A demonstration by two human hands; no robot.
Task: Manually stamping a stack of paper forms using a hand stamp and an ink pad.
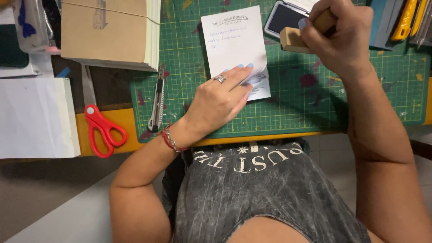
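My left hand (218,96) lies on the green cutting mat (315,103) and lifts the lower corner of the top sheet of a small white notepad (231,42) with its fingertips. My right hand (339,33) is closed around the handle of a wooden stamp (292,40), held just above the mat beside a dark ink pad in an open tin (283,17). The notepad has a printed header and a few handwritten lines.
A utility knife (157,101) lies at the mat's left edge. Red-handled scissors (101,126) rest on the yellow table edge. A stack of brown-covered paper blocks (108,31) sits at the back left, white sheets (36,117) at the left, and yellow tools (407,20) at the back right.
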